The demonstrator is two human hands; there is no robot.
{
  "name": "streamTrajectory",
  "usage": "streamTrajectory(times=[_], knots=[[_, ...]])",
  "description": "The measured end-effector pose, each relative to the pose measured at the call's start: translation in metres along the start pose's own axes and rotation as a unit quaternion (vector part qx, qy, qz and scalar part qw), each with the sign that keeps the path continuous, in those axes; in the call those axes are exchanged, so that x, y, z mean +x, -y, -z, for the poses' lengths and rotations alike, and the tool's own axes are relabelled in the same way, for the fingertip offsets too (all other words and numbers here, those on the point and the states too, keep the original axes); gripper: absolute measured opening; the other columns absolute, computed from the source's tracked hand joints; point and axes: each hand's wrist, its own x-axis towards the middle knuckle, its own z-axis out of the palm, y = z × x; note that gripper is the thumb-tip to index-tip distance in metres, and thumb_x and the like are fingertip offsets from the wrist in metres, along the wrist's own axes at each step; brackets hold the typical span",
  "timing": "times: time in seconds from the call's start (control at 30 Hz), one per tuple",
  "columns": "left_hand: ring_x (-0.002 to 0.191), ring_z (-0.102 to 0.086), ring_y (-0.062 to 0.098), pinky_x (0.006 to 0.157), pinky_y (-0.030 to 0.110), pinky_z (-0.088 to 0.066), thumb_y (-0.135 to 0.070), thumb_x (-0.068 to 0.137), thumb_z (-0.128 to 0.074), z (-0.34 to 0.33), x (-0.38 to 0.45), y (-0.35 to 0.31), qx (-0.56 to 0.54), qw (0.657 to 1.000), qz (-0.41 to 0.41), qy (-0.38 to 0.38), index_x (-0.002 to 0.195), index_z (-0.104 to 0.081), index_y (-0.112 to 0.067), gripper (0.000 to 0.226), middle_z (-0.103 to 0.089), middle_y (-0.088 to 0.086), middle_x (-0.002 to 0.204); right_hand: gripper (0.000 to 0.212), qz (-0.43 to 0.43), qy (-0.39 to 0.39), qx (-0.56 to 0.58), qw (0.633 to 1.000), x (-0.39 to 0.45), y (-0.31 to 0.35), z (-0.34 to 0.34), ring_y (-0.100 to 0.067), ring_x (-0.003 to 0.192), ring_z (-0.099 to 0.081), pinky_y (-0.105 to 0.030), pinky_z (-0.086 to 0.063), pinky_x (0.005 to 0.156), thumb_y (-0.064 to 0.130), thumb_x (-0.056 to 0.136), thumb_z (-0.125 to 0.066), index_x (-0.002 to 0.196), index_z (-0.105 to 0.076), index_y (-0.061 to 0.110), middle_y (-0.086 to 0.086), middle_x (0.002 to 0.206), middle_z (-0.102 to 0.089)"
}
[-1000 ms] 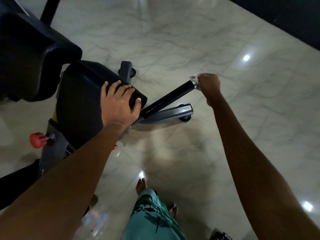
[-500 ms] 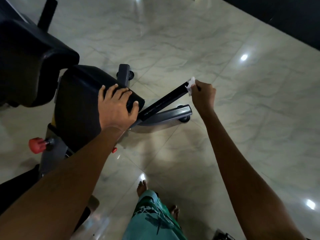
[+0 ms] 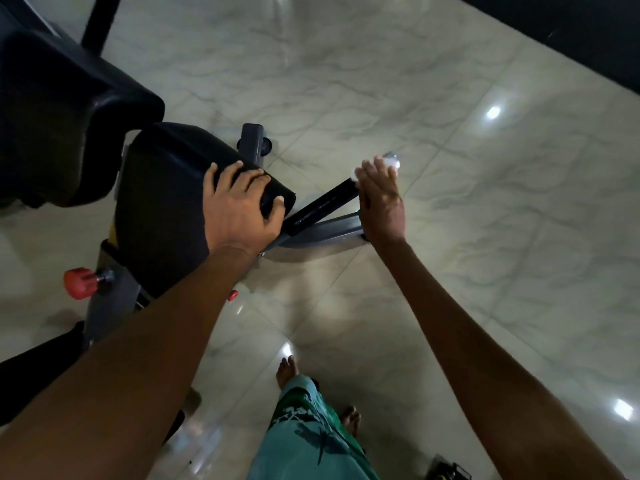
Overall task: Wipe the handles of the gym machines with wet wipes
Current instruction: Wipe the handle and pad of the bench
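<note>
The right hand point(image 3: 380, 202) covers the handle point(image 3: 325, 204) tip and most of the white wipe point(image 3: 393, 163). The black backrest point(image 3: 52, 109) runs off the left edge.

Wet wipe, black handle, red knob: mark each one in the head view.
wet wipe point(image 3: 391, 163): head view, on the white wad showing past the right hand's fingertips.
black handle point(image 3: 325, 202): head view, mid-length of the bare black grip.
red knob point(image 3: 79, 283): head view, centre of the knob's red cap.
</note>
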Motion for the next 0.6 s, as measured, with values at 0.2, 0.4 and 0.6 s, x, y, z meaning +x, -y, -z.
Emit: streamTrajectory(times=[0.2,0.4,0.6], knots=[[0.117,-0.053,0.033,0.109,0.052,-0.025,-0.043,0.085,-0.038,0.001,-0.001,0.001,0.000,1.000,-0.006,-0.001,0.105,-0.068,-0.006,0.052,-0.067,0.012,0.110,0.022,-0.017,-0.016,-0.042,0.999,0.016,-0.016,0.009,-0.038,0.117,-0.055,-0.048,-0.039,0.103,-0.004,0.088,-0.051,0.103,-0.067,-0.004,-0.022,0.115,-0.064],[0.118,-0.053,0.033,0.109,0.052,-0.025,-0.043,0.085,-0.038,0.001,0.000,0.001,-0.002,1.000,-0.005,-0.002,0.107,-0.068,-0.006,0.052,-0.067,0.012,0.111,0.026,0.138,0.072,-0.028,0.987,-0.011,0.009,-0.006,-0.034,0.111,-0.059,-0.047,-0.043,0.101,0.007,0.093,-0.046,0.106,-0.066,-0.003,-0.019,0.110,-0.066],[0.118,-0.053,0.033,0.110,0.051,-0.023,-0.043,0.085,-0.039,-0.001,0.000,0.002,-0.006,1.000,-0.006,-0.005,0.107,-0.067,-0.006,0.051,-0.067,0.012,0.112,0.020,0.039,-0.030,-0.055,0.997,0.009,-0.001,0.002,-0.034,0.110,-0.060,-0.039,-0.044,0.099,0.001,0.087,-0.053,0.100,-0.067,-0.003,-0.019,0.105,-0.067]])
